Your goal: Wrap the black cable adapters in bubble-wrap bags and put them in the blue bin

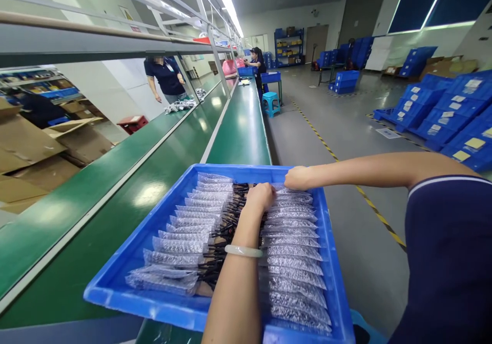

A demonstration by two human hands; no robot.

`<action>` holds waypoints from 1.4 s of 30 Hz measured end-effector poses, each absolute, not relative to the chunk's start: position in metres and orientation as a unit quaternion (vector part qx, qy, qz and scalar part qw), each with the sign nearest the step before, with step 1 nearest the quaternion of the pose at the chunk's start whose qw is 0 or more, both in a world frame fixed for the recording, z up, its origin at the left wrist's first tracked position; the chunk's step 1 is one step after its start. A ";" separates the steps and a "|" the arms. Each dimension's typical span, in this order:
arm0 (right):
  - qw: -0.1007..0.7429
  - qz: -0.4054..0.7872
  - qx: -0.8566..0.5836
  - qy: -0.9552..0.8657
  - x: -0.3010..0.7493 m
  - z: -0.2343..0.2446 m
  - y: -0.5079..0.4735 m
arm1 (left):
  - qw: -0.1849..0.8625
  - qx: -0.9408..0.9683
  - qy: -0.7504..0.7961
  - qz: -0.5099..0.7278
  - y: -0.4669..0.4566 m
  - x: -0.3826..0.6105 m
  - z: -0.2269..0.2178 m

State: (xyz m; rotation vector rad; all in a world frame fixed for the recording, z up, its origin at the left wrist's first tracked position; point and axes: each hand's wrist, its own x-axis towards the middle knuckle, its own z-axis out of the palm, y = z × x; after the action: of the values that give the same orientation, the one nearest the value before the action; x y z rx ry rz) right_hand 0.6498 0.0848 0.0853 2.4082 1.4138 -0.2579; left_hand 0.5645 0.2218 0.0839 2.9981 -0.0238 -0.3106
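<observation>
A blue plastic tray (142,237) lies in front of me, holding two rows of clear bubble-wrap bags (294,241) with black cable ends (219,246) meeting in the middle. My left hand (261,196), on an arm with a pale bangle (243,251), is closed at the inner end of the farthest bag in the right row. At the tray's far right corner, my right hand (298,178) is closed at that bag's outer end. Both sets of fingertips are mostly hidden, and the bag between them shows only in part.
Under the tray runs a green workbench (242,134), beside a green conveyor (154,190) and below a metal shelf frame (96,39). Two people stand farther along the line. A blue stool (271,104) and stacked blue crates (449,108) are on the right; cardboard boxes (31,149) are left.
</observation>
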 end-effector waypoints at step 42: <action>0.079 0.065 0.866 0.490 0.626 0.076 0.064 | 0.205 0.920 0.075 0.325 0.234 0.315 0.031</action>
State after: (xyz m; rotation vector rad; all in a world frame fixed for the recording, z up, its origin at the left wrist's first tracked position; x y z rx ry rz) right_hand 0.6261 0.0639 0.0759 2.5916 1.4660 0.1951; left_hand 0.3146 0.2340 0.0310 2.5657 0.2079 0.9074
